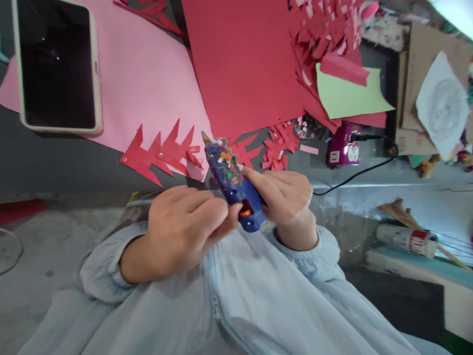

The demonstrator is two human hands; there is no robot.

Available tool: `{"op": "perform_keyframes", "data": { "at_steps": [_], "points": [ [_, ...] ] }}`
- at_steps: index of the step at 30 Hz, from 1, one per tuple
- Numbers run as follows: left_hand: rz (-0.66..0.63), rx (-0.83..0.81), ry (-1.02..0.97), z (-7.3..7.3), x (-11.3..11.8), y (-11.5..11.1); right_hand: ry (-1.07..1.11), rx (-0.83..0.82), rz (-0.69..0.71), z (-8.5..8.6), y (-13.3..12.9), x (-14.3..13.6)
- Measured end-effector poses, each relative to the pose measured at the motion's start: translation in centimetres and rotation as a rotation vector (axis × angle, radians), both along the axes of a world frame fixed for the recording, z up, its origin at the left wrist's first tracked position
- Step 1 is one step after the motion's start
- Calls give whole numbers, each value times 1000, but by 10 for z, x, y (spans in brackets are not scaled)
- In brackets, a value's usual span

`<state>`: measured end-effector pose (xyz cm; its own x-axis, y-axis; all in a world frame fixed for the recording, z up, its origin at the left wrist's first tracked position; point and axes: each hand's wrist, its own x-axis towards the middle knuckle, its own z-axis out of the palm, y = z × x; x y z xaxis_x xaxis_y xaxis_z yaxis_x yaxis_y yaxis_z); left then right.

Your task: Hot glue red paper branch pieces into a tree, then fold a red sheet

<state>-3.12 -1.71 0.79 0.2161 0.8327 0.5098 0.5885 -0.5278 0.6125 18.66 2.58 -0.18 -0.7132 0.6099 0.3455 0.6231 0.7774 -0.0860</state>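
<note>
A blue hot glue gun (231,182) with a metal nozzle is held in front of my body, its tip pointing up and left. Dried glue, paper scraps and coloured bits crust its front half. My right hand (290,192) is closed round its right side, hiding that part. From the left, my left hand (188,229) is curled, its thumb at the opening in the gun's rear, where an orange part shows. Whether a glue stick is between its fingers cannot be seen. Red paper fish (138,155) with small eyes lie just beyond, near the table edge.
A phone (57,64) lies on pink paper (144,64) at the left. Red paper (244,64) covers the middle. Cut red scraps (325,29), a green sheet (351,93) and a purple device (343,145) with a black cable (354,172) are at the right.
</note>
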Motion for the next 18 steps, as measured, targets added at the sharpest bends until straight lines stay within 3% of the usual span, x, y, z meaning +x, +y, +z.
{"op": "perform_keyframes", "data": {
  "at_steps": [5, 10, 13, 18],
  "points": [
    [-21, 37, 1, -1, 2, 3, 141, -112, -1, 3, -2, -5],
    [-20, 49, -3, -4, 0, 1, 247, -283, -222, -3, -5, 5],
    [11, 30, 9, -8, -6, 0, 202, -402, -344, -2, -3, 6],
    [130, -3, 142, -15, -17, 3, 143, -539, -341, 4, 3, -4]
  ]
}}
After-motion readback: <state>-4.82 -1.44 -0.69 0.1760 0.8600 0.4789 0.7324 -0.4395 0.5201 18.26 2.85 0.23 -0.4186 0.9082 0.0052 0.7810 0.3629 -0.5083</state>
